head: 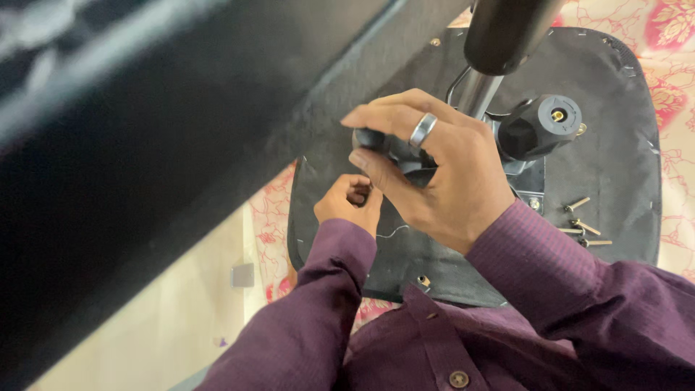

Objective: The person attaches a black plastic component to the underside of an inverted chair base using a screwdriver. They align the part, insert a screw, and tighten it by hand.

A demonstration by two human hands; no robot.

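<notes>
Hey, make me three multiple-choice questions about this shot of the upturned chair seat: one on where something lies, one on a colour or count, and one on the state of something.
1. Where do the loose bolts lie?
A. On the black underside of the seat, right of the mechanism
B. On the pale floor
C. In the left hand

2. What colour are the sleeves of the person?
A. White
B. Dark purple
C. Yellow

3. What is the right hand doing?
A. Lying flat and empty on the cloth
B. Gripping a black part with curled fingers
C. Hidden from view

Answers:
1. A, the bolts rest on the seat's black fabric beside the big black knob.
2. B, both forearms wear dark purple cloth.
3. B, the ringed fingers wrap around a black piece, with the left hand just below it.
</notes>
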